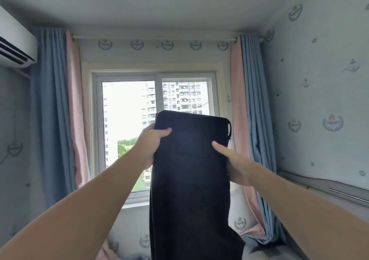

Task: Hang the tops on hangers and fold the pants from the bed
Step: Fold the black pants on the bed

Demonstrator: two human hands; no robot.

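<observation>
Left hand (149,142), right hand (237,166) grip black pants (189,176) before window (127,110); blue-pink curtains (52,110), anchor wallpaper (319,100), air conditioner (14,44).

Bright window (155,120), pink-blue curtains (60,110)

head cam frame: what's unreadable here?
1. Head view: fingers of the left hand and right hand, hidden behind the black pants; only the thumbs show.
2. Head view: pants' leg ends, cut off by the bottom edge.
3. Head view: air conditioner, cut off by the left edge.
4. Head view: lower middle of the window, blocked by the pants.
</observation>
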